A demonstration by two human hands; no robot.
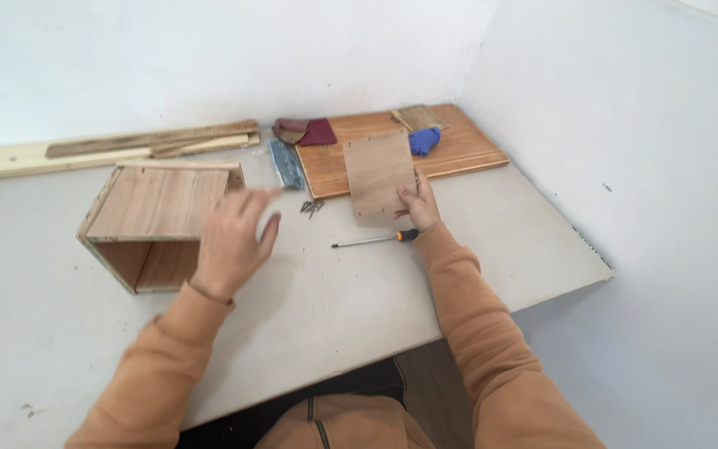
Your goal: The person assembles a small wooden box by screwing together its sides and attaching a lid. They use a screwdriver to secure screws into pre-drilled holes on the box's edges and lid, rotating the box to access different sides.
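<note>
While the left hand (230,241) hovers spread-fingered beside the open wooden box (155,224), the right hand (418,206) pinches a thin, rectangular plywood panel (378,173), light brown with holes along its lower edge, tilted up at the table's (359,291) far side.

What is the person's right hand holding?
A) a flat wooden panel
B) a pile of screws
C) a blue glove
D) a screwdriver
A: the right hand grips the lower edge of the flat wooden panel, while the screwdriver lies on the table just below it, untouched.

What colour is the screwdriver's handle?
Orange and black, on the slim metal-shafted screwdriver; head view.
</note>
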